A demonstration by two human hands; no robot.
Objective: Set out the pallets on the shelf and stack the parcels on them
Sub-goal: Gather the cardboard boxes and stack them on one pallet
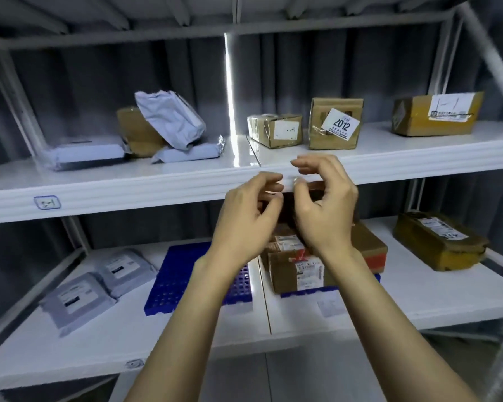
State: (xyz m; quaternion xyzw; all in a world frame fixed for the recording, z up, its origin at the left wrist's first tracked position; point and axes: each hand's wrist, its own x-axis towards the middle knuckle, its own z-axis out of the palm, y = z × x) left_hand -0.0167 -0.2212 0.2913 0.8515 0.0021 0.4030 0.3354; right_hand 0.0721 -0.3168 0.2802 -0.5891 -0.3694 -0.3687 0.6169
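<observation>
On the lower shelf (418,303) lie two blue grid pallets. The left pallet (172,282) is bare. The right pallet (305,292) shows only its front edge under a stack of brown cardboard parcels (296,274). My left hand (250,219) and my right hand (325,207) hover side by side in front of the upper shelf's front edge (128,190), above that stack. The fingers of both are loosely curled, with nothing visible in them. They hide the top of the stack.
Two grey mailer bags (76,300) lie left of the bare pallet, and a brown parcel (439,242) lies at the lower shelf's right end. The upper shelf carries white mailers (169,120) and three cardboard boxes (334,123). Metal uprights frame both sides.
</observation>
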